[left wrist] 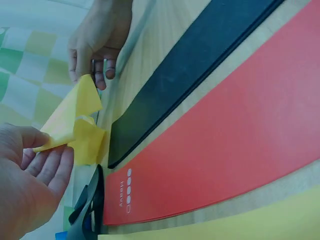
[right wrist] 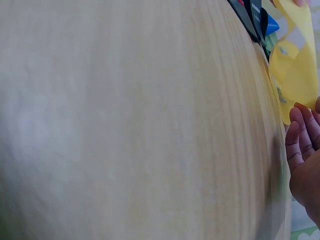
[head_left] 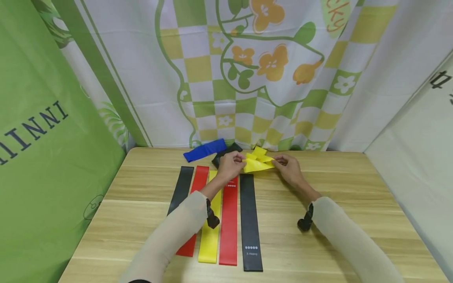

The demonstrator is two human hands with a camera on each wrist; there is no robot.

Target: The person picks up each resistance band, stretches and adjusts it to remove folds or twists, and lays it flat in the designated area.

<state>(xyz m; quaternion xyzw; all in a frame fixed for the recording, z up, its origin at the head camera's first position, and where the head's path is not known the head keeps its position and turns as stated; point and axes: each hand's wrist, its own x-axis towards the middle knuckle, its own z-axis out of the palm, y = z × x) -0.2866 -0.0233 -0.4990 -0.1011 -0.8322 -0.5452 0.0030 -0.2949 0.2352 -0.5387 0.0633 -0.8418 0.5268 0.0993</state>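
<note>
I see the left hand (head_left: 230,166) and right hand (head_left: 289,170) nearly closed, fingertips pinching opposite sides of a folded, glossy yellow band (head_left: 255,166) right of my head view's centre. Left of it lies a flat blue band (head_left: 204,150); at lower centre, a long black strip (head_left: 250,220) (I can read "X-Heavy" from here) on a wood-grain table (head_left: 290,251).

- In the head view, the table (head_left: 283,247) is evenly lit.
- In the right wrist view, its edge is bowed, its surface patched with pale glare.
</note>
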